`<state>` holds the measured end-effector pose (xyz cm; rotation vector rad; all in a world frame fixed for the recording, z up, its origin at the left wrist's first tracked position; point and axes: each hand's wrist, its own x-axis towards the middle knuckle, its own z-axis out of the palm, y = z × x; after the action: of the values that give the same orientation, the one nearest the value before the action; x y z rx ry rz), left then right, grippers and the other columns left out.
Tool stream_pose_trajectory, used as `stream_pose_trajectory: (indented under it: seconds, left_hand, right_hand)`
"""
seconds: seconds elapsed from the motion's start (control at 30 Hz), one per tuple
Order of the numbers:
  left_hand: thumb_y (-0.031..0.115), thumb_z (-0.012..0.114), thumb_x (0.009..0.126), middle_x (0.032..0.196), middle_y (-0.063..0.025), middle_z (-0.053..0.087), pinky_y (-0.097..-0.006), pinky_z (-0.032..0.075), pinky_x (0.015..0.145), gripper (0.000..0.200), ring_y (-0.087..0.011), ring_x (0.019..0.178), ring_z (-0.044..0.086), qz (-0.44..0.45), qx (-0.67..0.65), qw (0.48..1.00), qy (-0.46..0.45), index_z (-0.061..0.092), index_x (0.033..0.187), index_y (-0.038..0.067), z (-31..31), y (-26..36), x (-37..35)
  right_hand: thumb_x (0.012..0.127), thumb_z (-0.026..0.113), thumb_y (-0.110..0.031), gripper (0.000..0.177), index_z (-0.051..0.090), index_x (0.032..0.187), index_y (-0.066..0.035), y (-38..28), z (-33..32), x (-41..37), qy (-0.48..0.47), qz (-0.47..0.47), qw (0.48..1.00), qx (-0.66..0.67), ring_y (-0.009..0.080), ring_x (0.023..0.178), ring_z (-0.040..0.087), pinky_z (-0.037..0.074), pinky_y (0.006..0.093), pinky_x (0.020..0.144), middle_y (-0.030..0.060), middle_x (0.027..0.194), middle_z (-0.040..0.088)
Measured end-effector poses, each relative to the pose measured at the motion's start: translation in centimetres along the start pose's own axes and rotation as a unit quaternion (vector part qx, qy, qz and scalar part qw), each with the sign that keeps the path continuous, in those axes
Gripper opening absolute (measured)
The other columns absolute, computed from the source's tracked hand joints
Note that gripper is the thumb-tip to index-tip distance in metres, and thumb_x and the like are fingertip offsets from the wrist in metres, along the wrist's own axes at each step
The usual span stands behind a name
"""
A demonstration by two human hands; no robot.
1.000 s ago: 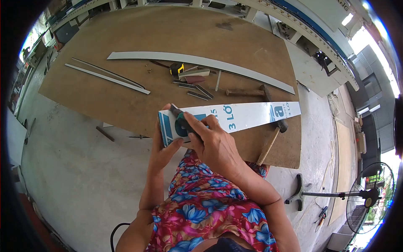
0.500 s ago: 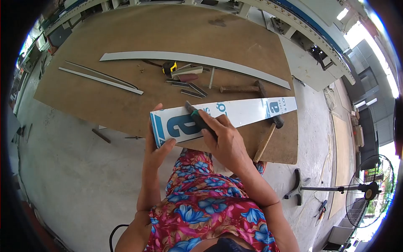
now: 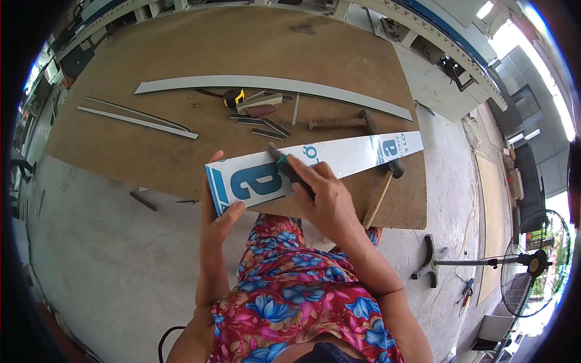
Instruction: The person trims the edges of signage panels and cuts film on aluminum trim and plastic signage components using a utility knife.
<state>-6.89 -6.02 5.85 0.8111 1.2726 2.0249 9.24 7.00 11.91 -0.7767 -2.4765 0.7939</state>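
Observation:
A long white panel strip [image 3: 348, 154] with blue printed lettering lies slantwise in front of me, its far right end over the table. My left hand [image 3: 221, 202] grips its near left end, thumb on the printed face and fingers behind. In my right hand [image 3: 324, 196] is a utility knife [image 3: 293, 174] with a dark and green handle. Its grey blade rests at the strip's upper edge, right of the big blue letter. A hammer [image 3: 339, 124] is partly hidden under the strip, its wooden handle pointing left.
Beyond the strip, the brown table [image 3: 200, 48] carries a long grey strip [image 3: 272, 83], a tape measure [image 3: 233, 98], several short dark pieces [image 3: 266, 133] and two thin strips [image 3: 139, 123] at left. A wooden handle [image 3: 378, 199] lies near the front edge. A standing fan [image 3: 535, 263] is at right.
The view has shifted slightly. My right hand and the knife have moved a little to the right along the strip's upper edge. My left hand keeps its hold on the end.

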Motion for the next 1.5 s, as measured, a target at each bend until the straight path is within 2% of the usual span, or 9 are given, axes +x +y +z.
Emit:
stream_pose_trajectory:
  seconds: [0.17,0.3,0.43,0.6,0.83,1.0,1.23,1.33,1.5]
  left_hand:
    - [0.015,0.064,0.065,0.127,-0.0159,0.046,-0.0356,0.041,0.1,0.09,-0.0246,0.119,0.05,-0.006,0.02,1.0,0.012,0.024,0.145,0.006,-0.4,-0.1,0.1]
    - [0.018,0.065,0.065,0.126,-0.0157,0.047,-0.0363,0.042,0.1,0.09,-0.0248,0.119,0.05,0.002,0.02,1.0,0.016,0.025,0.145,0.006,0.3,0.5,0.3]
    - [0.019,0.065,0.065,0.125,-0.0162,0.048,-0.0363,0.042,0.1,0.09,-0.025,0.119,0.05,0.003,0.021,1.0,0.01,0.025,0.145,0.006,0.1,0.1,0.4]
    - [0.02,0.065,0.065,0.126,-0.0171,0.047,-0.0365,0.042,0.1,0.09,-0.0259,0.118,0.051,-0.016,0.014,0.999,0.023,0.026,0.145,0.006,-0.1,0.0,0.3]
    - [0.02,0.066,0.065,0.126,-0.0169,0.048,-0.0364,0.042,0.1,0.09,-0.0257,0.118,0.051,-0.004,0.029,0.999,0.014,0.026,0.145,0.005,-0.2,0.0,0.7]
    - [0.021,0.066,0.065,0.126,-0.0163,0.047,-0.0361,0.041,0.1,0.091,-0.0249,0.12,0.05,-0.008,0.032,0.999,0.021,0.026,0.145,0.005,-0.5,-0.5,0.5]
    - [0.022,0.066,0.065,0.126,-0.0152,0.047,-0.0352,0.041,0.101,0.091,-0.0241,0.12,0.049,-0.002,0.037,0.999,0.018,0.026,0.145,0.005,-0.2,0.0,0.7]
    - [0.022,0.065,0.065,0.126,-0.0148,0.047,-0.0353,0.041,0.101,0.09,-0.0239,0.12,0.049,-0.003,0.038,0.999,0.016,0.026,0.145,0.005,-0.2,0.0,0.9]
    - [0.021,0.065,0.065,0.126,-0.0146,0.047,-0.0356,0.04,0.101,0.09,-0.0238,0.121,0.049,0.0,0.035,0.999,0.018,0.027,0.145,0.006,-0.6,-0.4,0.8]
  right_hand:
    - [0.085,0.058,-0.014,0.04,0.058,0.125,-0.009,3.0,-1.2,0.2,0.023,0.08,0.996,-0.004,0.037,0.076,0.061,0.049,0.0424,0.069,0.019,0.09,0.057]
    - [0.085,0.059,-0.009,0.042,0.056,0.127,-0.006,0.9,-1.0,-0.2,0.015,0.013,1.0,0.018,0.0316,0.073,0.06,0.047,0.0378,0.069,0.0181,0.088,0.058]
    - [0.086,0.058,-0.016,0.044,0.054,0.13,-0.012,1.9,-1.2,0.0,0.007,0.041,0.999,0.01,0.037,0.077,0.061,0.049,0.0426,0.071,0.0185,0.092,0.057]
    - [0.086,0.058,-0.016,0.043,0.056,0.128,-0.011,5.1,-1.9,0.2,0.028,0.145,0.989,0.013,0.0365,0.083,0.061,0.048,0.0425,0.075,0.0189,0.095,0.058]
    - [0.086,0.058,-0.016,0.044,0.054,0.13,-0.012,4.8,-1.9,0.1,0.01,0.094,0.995,0.032,0.0376,0.086,0.059,0.046,0.0429,0.078,0.0191,0.093,0.057]
    - [0.086,0.058,-0.015,0.041,0.059,0.126,-0.011,8.8,-2.5,0.4,0.082,0.155,0.984,0.021,0.0355,0.087,0.061,0.046,0.0395,0.079,0.0213,0.098,0.06]
    - [0.086,0.058,-0.014,0.04,0.058,0.126,-0.01,5.9,-2.5,-0.1,0.032,0.124,0.991,0.047,0.0382,0.087,0.06,0.046,0.0402,0.079,0.0216,0.095,0.06]
    - [0.085,0.058,-0.014,0.041,0.059,0.126,-0.011,8.0,-2.7,0.2,0.078,0.108,0.99,0.047,0.0379,0.087,0.061,0.046,0.0406,0.079,0.0216,0.095,0.06]
    - [0.084,0.059,-0.014,0.042,0.059,0.126,-0.011,11.4,-3.3,0.6,0.093,0.161,0.982,0.029,0.0369,0.088,0.061,0.046,0.0403,0.08,0.0219,0.096,0.06]
